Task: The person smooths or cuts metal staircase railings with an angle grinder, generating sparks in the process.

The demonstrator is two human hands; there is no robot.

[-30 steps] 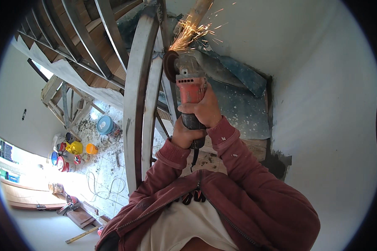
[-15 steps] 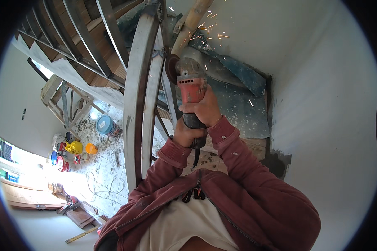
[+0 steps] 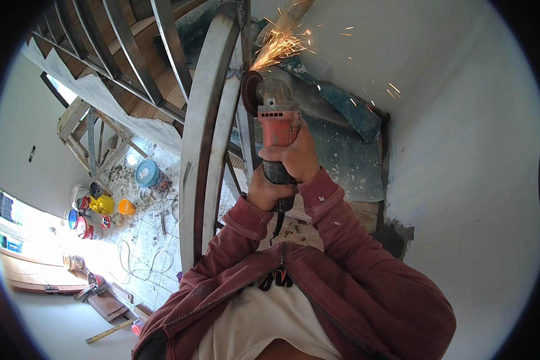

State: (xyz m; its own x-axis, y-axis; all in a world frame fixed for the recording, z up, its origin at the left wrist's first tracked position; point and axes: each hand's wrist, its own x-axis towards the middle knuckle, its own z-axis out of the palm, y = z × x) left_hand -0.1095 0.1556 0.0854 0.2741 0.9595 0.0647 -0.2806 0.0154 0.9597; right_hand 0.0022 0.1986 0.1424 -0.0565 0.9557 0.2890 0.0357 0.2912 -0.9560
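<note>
Both my hands grip a red and black angle grinder [image 3: 280, 129], its head pointing away from me. My right hand [image 3: 300, 155] is wrapped round the body just behind the red housing. Lower down, my left hand [image 3: 269, 189] closes on the black rear handle, where a cord hangs out. The dark disc [image 3: 252, 92] meets the inner bars of a curved steel railing [image 3: 205, 126] near a welded joint; the exact contact point is partly hidden. A dense orange spray of sparks [image 3: 279, 47] flies from the disc up and to the right.
Wooden stairs with metal balusters [image 3: 132, 51] rise at the upper left. A stained dark sheet [image 3: 342, 156] lies beyond the grinder beside the white wall [image 3: 468, 180]. On the tiled floor below stand a blue-lidded bucket [image 3: 148, 173], several containers and a wooden trestle [image 3: 93, 135].
The spark spray has grown from scattered specks to a thick stream. The grinder sits slightly further right in the picture, along with the railing; both hands keep their hold.
</note>
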